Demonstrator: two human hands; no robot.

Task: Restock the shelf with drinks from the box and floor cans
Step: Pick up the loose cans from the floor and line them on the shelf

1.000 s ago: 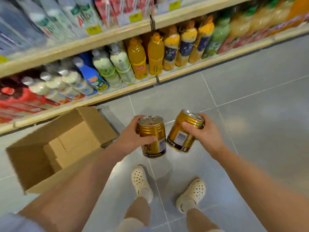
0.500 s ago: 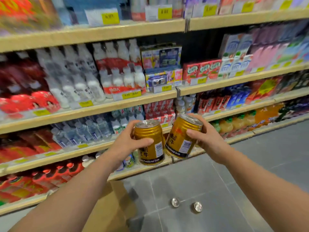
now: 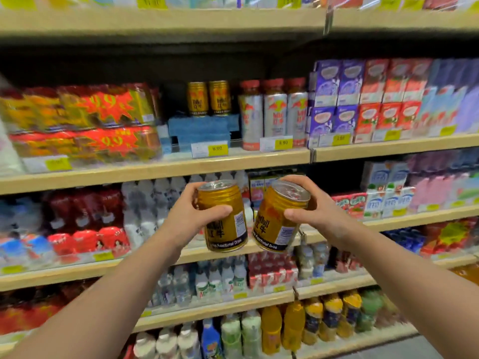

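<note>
Here the left hand point(image 3: 193, 218) grips an upright gold can point(image 3: 224, 216); the right hand point(image 3: 315, 211) clamps a second can point(image 3: 278, 218), top tilted rightward, bottoms nearly touching.

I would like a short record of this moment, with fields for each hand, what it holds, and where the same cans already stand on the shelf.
left hand: left hand, grip closed around the left gold can, can nearly upright
right hand: right hand, grip closed around the right gold can, top tilted to the right
cans: close together, contact unclear
matching stock: two gold cans on the shelf, standing above a blue pack
price tag below: yellow tag
</note>
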